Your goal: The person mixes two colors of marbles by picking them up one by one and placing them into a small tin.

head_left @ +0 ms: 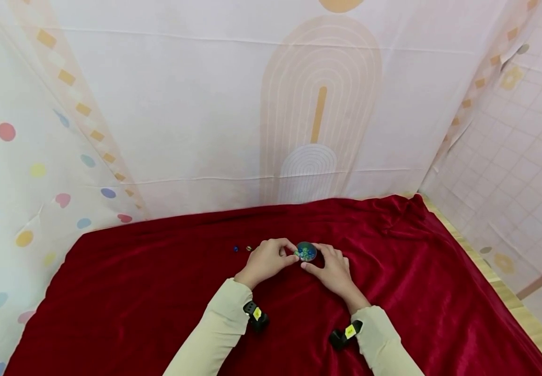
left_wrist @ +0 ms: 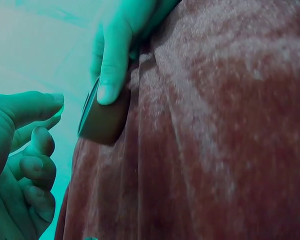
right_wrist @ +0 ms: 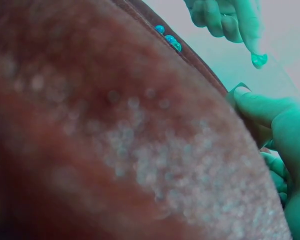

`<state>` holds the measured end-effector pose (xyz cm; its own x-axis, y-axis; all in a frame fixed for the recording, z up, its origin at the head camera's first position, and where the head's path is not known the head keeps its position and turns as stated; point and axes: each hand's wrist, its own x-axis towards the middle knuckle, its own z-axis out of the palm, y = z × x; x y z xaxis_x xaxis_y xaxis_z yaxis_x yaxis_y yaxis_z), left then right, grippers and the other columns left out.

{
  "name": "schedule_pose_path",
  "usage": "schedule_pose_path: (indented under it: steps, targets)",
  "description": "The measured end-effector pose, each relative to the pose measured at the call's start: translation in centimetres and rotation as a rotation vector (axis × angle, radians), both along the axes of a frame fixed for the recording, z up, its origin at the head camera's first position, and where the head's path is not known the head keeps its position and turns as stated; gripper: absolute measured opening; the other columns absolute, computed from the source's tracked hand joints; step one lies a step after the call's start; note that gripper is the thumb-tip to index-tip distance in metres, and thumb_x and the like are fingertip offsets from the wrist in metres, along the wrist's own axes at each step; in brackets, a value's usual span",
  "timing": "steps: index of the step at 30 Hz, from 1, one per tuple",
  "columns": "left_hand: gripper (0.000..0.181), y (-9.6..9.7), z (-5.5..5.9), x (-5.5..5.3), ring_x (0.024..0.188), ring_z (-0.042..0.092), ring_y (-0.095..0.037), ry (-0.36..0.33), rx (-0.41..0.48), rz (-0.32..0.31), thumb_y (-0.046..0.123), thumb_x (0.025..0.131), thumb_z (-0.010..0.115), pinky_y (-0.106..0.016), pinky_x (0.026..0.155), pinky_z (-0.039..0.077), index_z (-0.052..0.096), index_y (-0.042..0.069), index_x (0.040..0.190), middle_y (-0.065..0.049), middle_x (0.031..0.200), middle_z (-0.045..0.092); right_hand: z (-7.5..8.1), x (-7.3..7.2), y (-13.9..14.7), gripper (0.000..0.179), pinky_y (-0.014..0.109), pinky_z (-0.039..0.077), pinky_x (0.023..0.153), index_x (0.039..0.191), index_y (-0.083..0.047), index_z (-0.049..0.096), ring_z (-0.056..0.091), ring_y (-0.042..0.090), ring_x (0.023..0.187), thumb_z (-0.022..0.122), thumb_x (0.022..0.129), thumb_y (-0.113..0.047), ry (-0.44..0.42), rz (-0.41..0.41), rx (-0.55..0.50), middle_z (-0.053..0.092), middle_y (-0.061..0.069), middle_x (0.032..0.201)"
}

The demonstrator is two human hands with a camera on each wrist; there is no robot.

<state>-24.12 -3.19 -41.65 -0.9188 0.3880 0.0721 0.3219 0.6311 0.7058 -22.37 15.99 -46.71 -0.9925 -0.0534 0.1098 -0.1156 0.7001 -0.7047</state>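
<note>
My right hand (head_left: 334, 271) grips a small round container (left_wrist: 106, 122) by its side, the thumb on the near wall. Several blue and green glass marbles (head_left: 306, 255) lie inside it in the head view. Close by the container's left rim, my left hand (head_left: 268, 259) pinches a single marble (right_wrist: 259, 61) between thumb and index finger. Its other fingers are curled loosely in the left wrist view. To the left of that hand, a blue marble (head_left: 235, 249) and a yellowish-green marble (head_left: 249, 248) rest on the cloth.
A dark red velvet cloth (head_left: 158, 292) with folds covers the table. Its pale wooden edge (head_left: 492, 279) shows along the right side. Behind stands a white patterned curtain (head_left: 195, 115). Each wrist wears a black strap with a small camera (head_left: 338, 339).
</note>
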Motion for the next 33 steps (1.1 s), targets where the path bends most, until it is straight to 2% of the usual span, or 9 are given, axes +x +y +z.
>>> schedule_pose_path:
  steps: [11, 17, 33]
  targets:
    - [0.017, 1.7, -0.4, -0.2, 0.052, 0.046, -0.009, 0.004, 0.022, 0.004, 0.024, 0.090, 0.068, -0.022, 0.047, 0.036, 0.071, 0.015, 0.104, 0.002, 0.065, 0.056, 0.0, 0.1, 0.1, 0.060, 0.044, 0.026, 0.094, 0.137, -0.016, 0.052, 0.039, 0.030, 0.126, 0.071, 0.085, -0.042, -0.003, 0.010, -0.007, 0.050, 0.007, 0.140]
    - [0.020, 2.0, -0.7, -0.1, 0.053, 0.046, -0.008, -0.007, 0.025, -0.001, 0.023, 0.089, 0.068, -0.022, 0.047, 0.037, 0.070, 0.014, 0.107, 0.003, 0.067, 0.056, -0.2, 0.0, 0.2, 0.059, 0.043, 0.026, 0.092, 0.136, -0.016, 0.052, 0.040, 0.030, 0.125, 0.071, 0.086, -0.042, -0.005, 0.012, -0.001, 0.050, 0.007, 0.139]
    - [0.021, -0.6, -0.7, -0.1, 0.052, 0.047, -0.011, -0.017, 0.019, 0.069, 0.026, 0.090, 0.068, -0.024, 0.047, 0.036, 0.070, 0.016, 0.109, 0.002, 0.064, 0.056, -0.1, 0.2, 0.0, 0.060, 0.043, 0.026, 0.092, 0.136, -0.015, 0.053, 0.040, 0.029, 0.124, 0.072, 0.084, -0.040, -0.005, -0.007, -0.017, 0.052, 0.006, 0.138]
